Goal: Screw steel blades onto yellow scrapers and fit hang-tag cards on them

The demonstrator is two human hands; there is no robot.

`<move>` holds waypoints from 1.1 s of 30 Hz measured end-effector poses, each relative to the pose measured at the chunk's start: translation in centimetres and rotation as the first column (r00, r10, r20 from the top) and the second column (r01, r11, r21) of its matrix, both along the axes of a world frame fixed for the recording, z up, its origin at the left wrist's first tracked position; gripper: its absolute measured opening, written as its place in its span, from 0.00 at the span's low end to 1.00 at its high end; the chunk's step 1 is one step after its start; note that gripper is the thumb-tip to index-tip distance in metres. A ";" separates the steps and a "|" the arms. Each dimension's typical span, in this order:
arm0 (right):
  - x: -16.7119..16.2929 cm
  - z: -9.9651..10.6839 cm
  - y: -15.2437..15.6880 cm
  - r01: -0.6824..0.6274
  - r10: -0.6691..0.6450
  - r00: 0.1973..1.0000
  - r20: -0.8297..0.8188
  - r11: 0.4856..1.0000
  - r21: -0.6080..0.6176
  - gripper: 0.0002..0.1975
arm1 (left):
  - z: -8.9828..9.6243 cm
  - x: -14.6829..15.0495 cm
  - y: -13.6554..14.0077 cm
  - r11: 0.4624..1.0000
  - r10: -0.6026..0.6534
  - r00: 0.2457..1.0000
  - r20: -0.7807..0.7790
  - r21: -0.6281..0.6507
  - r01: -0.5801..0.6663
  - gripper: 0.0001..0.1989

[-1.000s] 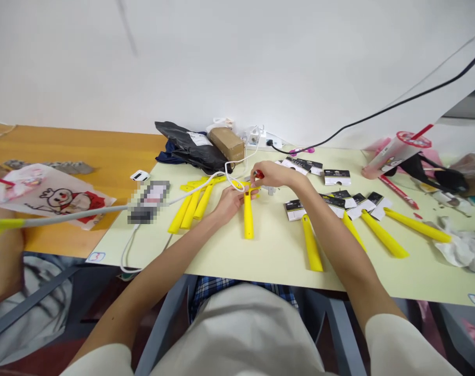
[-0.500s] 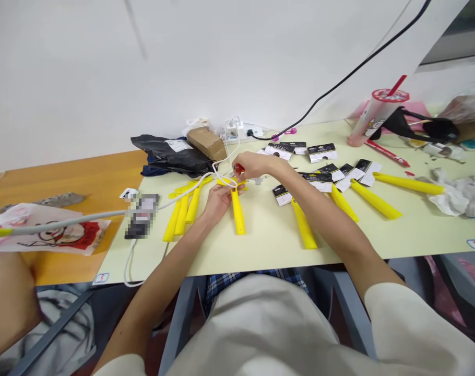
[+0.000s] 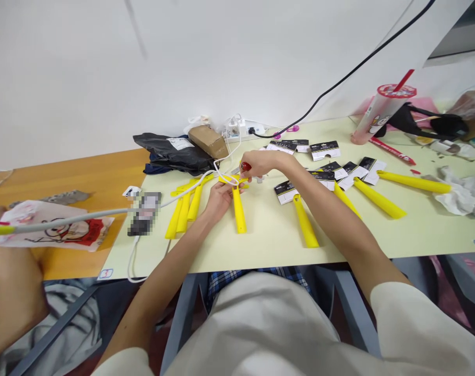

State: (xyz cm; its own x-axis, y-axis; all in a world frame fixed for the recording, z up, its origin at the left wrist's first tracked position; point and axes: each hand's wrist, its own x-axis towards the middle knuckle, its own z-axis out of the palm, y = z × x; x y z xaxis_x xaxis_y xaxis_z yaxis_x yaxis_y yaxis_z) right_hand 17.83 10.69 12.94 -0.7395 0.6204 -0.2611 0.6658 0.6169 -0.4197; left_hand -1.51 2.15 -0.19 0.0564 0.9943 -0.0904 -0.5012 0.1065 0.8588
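Hands (image 3: 218,202) grip yellow tool (image 3: 239,213) and apparent red handle (image 3: 245,166) inside table edge (image 3: 269,262).

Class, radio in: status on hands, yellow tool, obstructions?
Left hand holding yellow tool. Right hand gripping red object. White cable loop overlaps yellow tool in view.

One left hand (image 3: 218,200), one right hand (image 3: 259,163), one red-handled tool (image 3: 245,166) and at least eight yellow handles (image 3: 239,214) are pictured with at least eight black-and-white cards (image 3: 324,149), one lidded cup (image 3: 380,120), one cardboard box (image 3: 206,140) and one black parcel (image 3: 161,149).
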 end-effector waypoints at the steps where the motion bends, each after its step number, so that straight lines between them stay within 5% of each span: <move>1: 0.1 0.1 0.0 -0.007 0.007 1.000 -0.001 1.000 -0.023 0.07 | -0.2 0.1 0.0 1.000 0.012 1.000 -0.014 0.009 -0.012 0.17; 4: 0.3 0.3 0.0 -0.004 0.004 1.000 -0.018 1.000 -0.022 0.09 | -0.5 0.4 -0.1 0.983 0.166 0.979 -0.120 0.095 -0.155 0.28; 7: 0.5 0.7 0.1 0.008 -0.008 1.000 -0.030 1.000 0.001 0.10 | -0.4 0.7 -0.8 0.913 0.373 0.871 -0.320 0.296 -0.282 0.37; 15: 0.2 1.0 0.0 0.038 -0.036 0.996 -0.077 0.999 0.034 0.12 | 0.4 1.4 -2.1 0.825 0.481 0.564 -0.672 0.565 -0.031 0.21; 18: 0.0 0.9 -0.1 0.075 -0.072 0.994 -0.082 0.996 0.040 0.13 | 0.2 1.5 -1.9 0.823 0.480 0.524 -0.704 0.568 0.010 0.21; 23: -0.6 0.6 -0.5 0.141 -0.136 0.984 -0.111 0.989 0.036 0.11 | 0.2 1.5 -2.0 0.866 0.431 0.569 -0.700 0.499 -0.042 0.21; 33: -2.6 0.1 -2.1 0.199 -0.138 0.954 -0.268 0.955 0.219 0.13 | 0.0 1.5 -1.3 0.939 0.319 0.899 -0.301 0.225 -0.259 0.22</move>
State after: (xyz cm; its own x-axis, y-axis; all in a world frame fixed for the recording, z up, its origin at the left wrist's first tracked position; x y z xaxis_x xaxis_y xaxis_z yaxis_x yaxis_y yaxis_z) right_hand 15.21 8.57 13.08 -0.6405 0.7628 0.0888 0.6632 0.6077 -0.4370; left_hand 0.03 0.85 -0.16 -0.2384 0.9633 0.1235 -0.1733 -0.1673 0.9706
